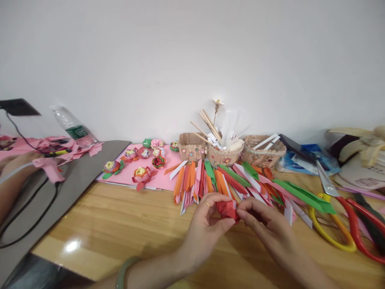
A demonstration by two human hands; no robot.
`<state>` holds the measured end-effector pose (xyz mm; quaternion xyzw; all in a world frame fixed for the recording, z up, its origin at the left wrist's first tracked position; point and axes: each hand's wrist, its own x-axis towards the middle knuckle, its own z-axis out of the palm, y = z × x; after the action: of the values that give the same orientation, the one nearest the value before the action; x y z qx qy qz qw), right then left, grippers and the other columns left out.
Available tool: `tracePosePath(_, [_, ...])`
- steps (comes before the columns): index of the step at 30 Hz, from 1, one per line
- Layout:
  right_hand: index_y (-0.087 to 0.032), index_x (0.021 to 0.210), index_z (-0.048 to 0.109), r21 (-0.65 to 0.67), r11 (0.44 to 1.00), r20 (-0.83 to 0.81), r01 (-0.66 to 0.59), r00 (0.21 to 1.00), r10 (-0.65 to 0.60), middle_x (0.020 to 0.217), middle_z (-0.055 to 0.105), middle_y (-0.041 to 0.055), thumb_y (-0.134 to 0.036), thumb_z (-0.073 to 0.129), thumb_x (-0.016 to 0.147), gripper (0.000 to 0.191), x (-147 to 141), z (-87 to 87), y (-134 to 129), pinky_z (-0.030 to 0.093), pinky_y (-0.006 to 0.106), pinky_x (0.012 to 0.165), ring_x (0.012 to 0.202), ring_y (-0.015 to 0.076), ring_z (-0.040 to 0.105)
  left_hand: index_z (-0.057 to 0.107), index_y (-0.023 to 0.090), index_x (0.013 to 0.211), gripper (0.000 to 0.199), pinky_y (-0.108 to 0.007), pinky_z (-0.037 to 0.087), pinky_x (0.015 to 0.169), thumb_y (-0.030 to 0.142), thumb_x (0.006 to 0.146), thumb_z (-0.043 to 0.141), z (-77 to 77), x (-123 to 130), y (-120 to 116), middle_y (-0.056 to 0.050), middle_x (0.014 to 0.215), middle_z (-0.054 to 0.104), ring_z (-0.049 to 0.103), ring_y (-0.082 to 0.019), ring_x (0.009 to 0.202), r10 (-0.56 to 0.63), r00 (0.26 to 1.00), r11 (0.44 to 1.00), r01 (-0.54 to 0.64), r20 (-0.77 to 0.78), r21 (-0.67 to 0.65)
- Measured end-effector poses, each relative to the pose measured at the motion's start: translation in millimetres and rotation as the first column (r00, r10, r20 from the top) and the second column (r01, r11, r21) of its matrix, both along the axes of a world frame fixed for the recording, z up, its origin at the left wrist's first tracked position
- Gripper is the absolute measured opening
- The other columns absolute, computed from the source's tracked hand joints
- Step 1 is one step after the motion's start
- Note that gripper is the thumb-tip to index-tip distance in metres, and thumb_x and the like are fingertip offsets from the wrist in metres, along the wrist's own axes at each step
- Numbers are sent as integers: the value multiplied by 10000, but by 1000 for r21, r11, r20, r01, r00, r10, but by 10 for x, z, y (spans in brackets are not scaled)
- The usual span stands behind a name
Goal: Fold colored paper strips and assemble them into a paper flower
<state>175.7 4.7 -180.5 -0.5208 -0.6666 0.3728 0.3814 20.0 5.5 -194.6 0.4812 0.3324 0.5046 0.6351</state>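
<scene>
A small red folded paper piece is held between both hands above the wooden table. My left hand, with a ring and a bracelet on the wrist, grips it from the left between thumb and fingers. On its right edge, the thumb and index finger of my right hand pinch the same piece. Just beyond the hands lies a spread of folded paper strips in orange, pink, white, red and green. Several finished paper flowers sit on a pink sheet to the left.
Three woven baskets stand by the wall, the middle one holding sticks. Scissors with red and yellow handles lie at right. At far left, another person's hand is near a pink glue gun, cables and a tilted bottle.
</scene>
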Motion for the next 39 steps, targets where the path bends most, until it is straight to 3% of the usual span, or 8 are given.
tracePosePath(6, [-216, 752, 612, 111, 991, 27, 70, 997, -73, 627, 562, 5, -412, 430, 885, 299, 10, 36, -31, 435, 253, 525, 569, 155, 534, 574, 206, 999, 329, -275, 466, 809, 311, 716, 707, 24, -15, 7, -34, 953, 602, 578, -151, 902, -51, 995, 989, 63, 90, -132])
tracePosePath(11, [-236, 837, 638, 221, 963, 25, 156, 986, -165, 723, 630, 28, -389, 485, 862, 218, 38, 86, -70, 489, 274, 587, 657, 182, 599, 569, 223, 1070, 416, -243, 513, 617, 414, 719, 682, 15, -21, 12, -49, 1038, 602, 632, -167, 834, -82, 974, 952, 139, 211, -271])
tracePosePath(14, [-252, 883, 644, 296, 945, 26, 140, 988, -154, 810, 657, 38, -317, 506, 858, 154, 42, 86, -99, 503, 280, 625, 730, 191, 622, 561, 198, 1101, 456, -244, 515, 571, 457, 735, 648, 3, -17, 22, -55, 904, 657, 661, -152, 685, -140, 954, 924, 222, 265, -311])
tracePosePath(18, [-288, 948, 653, 367, 930, 57, 1, 998, -24, 807, 649, 20, -207, 536, 841, 179, 41, 93, -121, 505, 260, 624, 733, 170, 621, 539, 167, 1106, 522, -239, 504, 501, 535, 740, 603, -29, -14, 32, -21, 661, 661, 624, -123, 476, -210, 943, 894, 293, 259, -339])
tracePosePath(28, [-312, 968, 688, 330, 943, 76, -40, 997, 16, 788, 626, 16, -208, 547, 844, 215, 39, 156, -92, 510, 241, 618, 724, 152, 619, 592, 123, 847, 519, -187, 447, 402, 623, 712, 561, -78, -11, 49, -20, 576, 623, 548, -87, 407, -257, 944, 870, 319, 205, -376])
tracePosePath(37, [-290, 933, 712, 387, 921, 90, -37, 996, 3, 814, 657, 40, -267, 565, 843, 174, 47, 130, -71, 543, 225, 610, 733, 161, 647, 604, 124, 1015, 559, -226, 489, 473, 539, 649, 684, -37, -29, 74, -27, 682, 648, 586, -101, 470, -168, 965, 889, 237, 203, -392])
tracePosePath(39, [-284, 939, 713, 413, 910, 106, -45, 994, 2, 821, 660, 44, -278, 564, 846, 176, 50, 117, -51, 548, 219, 611, 741, 159, 653, 625, 111, 944, 515, -227, 483, 472, 543, 666, 665, -42, -33, 83, -33, 664, 646, 583, -104, 468, -182, 960, 884, 254, 212, -392])
